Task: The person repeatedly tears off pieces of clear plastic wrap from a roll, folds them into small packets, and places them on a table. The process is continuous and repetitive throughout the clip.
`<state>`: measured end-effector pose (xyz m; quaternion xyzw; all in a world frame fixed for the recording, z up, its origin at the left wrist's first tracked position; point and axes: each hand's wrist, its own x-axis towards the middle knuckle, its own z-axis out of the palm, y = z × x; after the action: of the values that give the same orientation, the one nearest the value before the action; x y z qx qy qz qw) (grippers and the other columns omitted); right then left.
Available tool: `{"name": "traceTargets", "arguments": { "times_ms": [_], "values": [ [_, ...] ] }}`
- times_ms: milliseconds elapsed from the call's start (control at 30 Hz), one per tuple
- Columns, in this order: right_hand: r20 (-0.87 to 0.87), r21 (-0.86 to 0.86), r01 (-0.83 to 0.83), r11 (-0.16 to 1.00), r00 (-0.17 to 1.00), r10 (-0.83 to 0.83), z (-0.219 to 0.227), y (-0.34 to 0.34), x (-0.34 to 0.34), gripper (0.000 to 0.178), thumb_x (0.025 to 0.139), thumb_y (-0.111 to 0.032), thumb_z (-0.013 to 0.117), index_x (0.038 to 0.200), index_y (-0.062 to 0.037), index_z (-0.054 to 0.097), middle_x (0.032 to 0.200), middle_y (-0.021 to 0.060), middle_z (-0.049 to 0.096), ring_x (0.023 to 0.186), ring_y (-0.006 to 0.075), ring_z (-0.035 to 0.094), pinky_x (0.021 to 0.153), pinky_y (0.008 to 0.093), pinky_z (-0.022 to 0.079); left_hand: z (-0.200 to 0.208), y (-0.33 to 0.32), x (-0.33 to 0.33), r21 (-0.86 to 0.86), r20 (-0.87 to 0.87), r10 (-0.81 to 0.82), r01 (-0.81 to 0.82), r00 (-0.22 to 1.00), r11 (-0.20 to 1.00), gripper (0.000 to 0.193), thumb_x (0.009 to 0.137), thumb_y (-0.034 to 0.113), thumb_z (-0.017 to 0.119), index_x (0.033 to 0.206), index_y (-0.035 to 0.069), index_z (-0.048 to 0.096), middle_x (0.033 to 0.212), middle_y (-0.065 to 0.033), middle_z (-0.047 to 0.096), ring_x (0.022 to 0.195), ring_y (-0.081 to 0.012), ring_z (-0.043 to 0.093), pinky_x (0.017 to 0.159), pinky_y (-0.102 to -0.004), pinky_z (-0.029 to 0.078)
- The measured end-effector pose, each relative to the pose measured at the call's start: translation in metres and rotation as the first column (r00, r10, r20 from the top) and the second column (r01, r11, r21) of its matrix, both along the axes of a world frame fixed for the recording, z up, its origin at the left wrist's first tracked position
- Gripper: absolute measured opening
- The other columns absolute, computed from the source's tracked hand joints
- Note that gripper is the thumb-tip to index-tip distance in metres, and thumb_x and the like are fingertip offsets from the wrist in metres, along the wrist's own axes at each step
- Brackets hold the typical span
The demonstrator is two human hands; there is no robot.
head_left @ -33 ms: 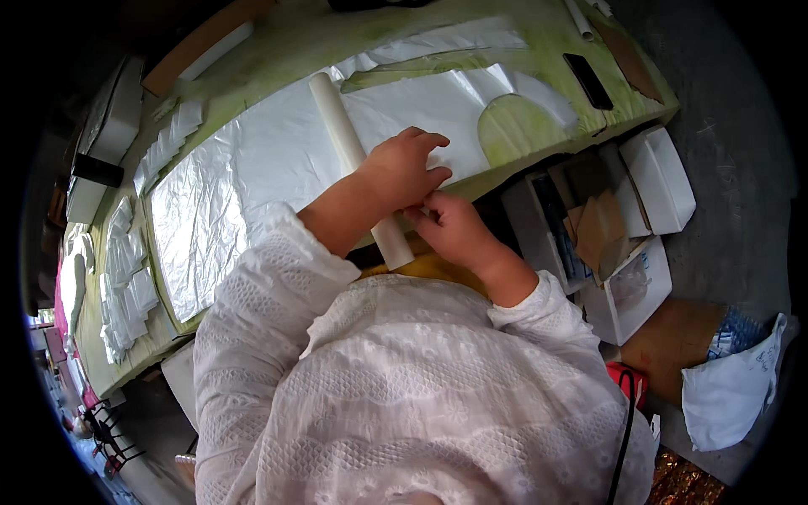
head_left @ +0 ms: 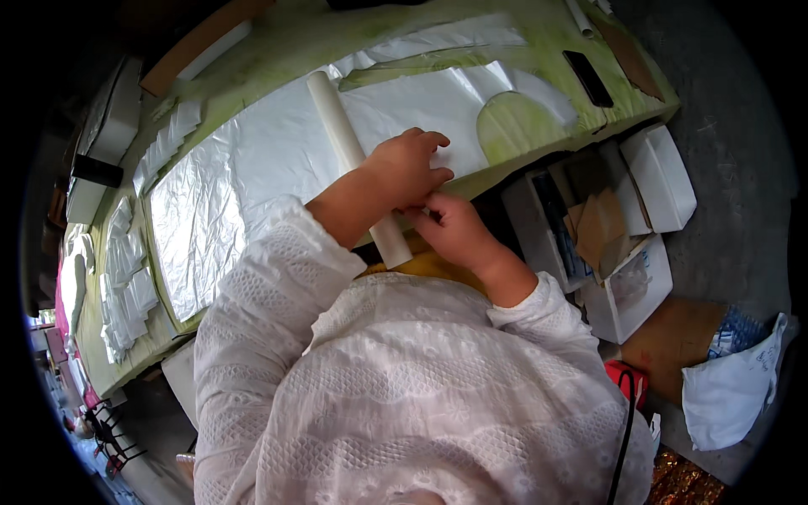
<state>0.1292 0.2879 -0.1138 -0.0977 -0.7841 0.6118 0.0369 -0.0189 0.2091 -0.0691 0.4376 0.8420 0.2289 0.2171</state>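
Observation:
My left hand (head_left: 410,171) reaches over the front edge of the table, palm down, with its fingers bent and apart above a sheet of thin clear plastic film (head_left: 286,126). A long white tube (head_left: 337,118) lies across the film and passes under my left wrist, its near end jutting past the table edge towards my body. Close below the left hand, my right hand (head_left: 463,231) has its thumb and fingers drawn together at the table's edge. Whatever it pinches is hidden.
The film spreads over a greenish table (head_left: 513,135). A black phone (head_left: 588,79) lies at the far right. Folded film strips (head_left: 126,252) lie at the left. White boxes (head_left: 656,181) with cardboard pieces stand under the right side, near a white bag (head_left: 728,387).

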Motion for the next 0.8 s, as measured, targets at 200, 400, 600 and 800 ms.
{"name": "traceTargets", "arguments": {
  "times_ms": [200, 400, 600, 800],
  "values": [
    [-0.021, -0.100, 0.112, 0.989, 0.993, -0.115, -0.039, 0.011, 0.034, 0.020, 0.100, -0.005, 0.062, 0.119, 0.0001, 0.069, 0.106, 0.0065, 0.074, 0.097, 0.0116, 0.068, 0.085, 0.0272, 0.054, -0.017, 0.026, -0.017, -0.094, 0.031, 0.091, -0.088, 0.995, 0.992, 0.033, 0.088, 0.033, 0.069, 0.112, 0.011, 0.073, 0.113, -0.0091, 0.074, 0.101, -0.0296, 0.071, 0.091, -0.0401, 0.056],
    [-0.145, -0.105, 0.201, 0.974, 0.966, -0.215, -0.038, 0.024, 0.042, 0.017, 0.100, -0.004, 0.062, 0.115, -0.0005, 0.069, 0.104, 0.0052, 0.072, 0.089, 0.0101, 0.065, 0.079, 0.0248, 0.052, -0.019, 0.023, -0.024, -0.034, 0.179, 0.177, -0.173, 0.968, 0.984, 0.029, 0.087, 0.030, 0.066, 0.107, 0.010, 0.075, 0.100, -0.0090, 0.076, 0.091, -0.0241, 0.071, 0.083, -0.0356, 0.055],
    [-0.488, 0.308, 0.413, 0.857, 0.842, -0.230, -0.009, 0.050, 0.009, 0.016, 0.093, -0.006, 0.067, 0.109, -0.0028, 0.072, 0.104, 0.0063, 0.072, 0.083, 0.0185, 0.063, 0.079, 0.0327, 0.051, -0.037, 0.018, -0.042, 0.047, 0.552, 0.358, -0.457, 0.753, 0.888, 0.031, 0.086, 0.032, 0.071, 0.103, 0.007, 0.075, 0.091, -0.0055, 0.072, 0.084, -0.0159, 0.066, 0.077, -0.0324, 0.053],
    [-0.341, 0.807, 0.398, 0.436, 0.917, -0.206, -0.013, 0.104, -0.082, 0.039, 0.088, -0.019, 0.073, 0.127, -0.0157, 0.068, 0.140, 0.0070, 0.060, 0.129, 0.0355, 0.048, 0.110, 0.0601, 0.033, -0.026, 0.016, -0.029, 0.103, 0.530, 0.385, -0.508, 0.756, 0.855, 0.035, 0.088, 0.035, 0.073, 0.108, 0.007, 0.074, 0.094, -0.0036, 0.071, 0.087, -0.0144, 0.064, 0.078, -0.0317, 0.052]
  ]
}}
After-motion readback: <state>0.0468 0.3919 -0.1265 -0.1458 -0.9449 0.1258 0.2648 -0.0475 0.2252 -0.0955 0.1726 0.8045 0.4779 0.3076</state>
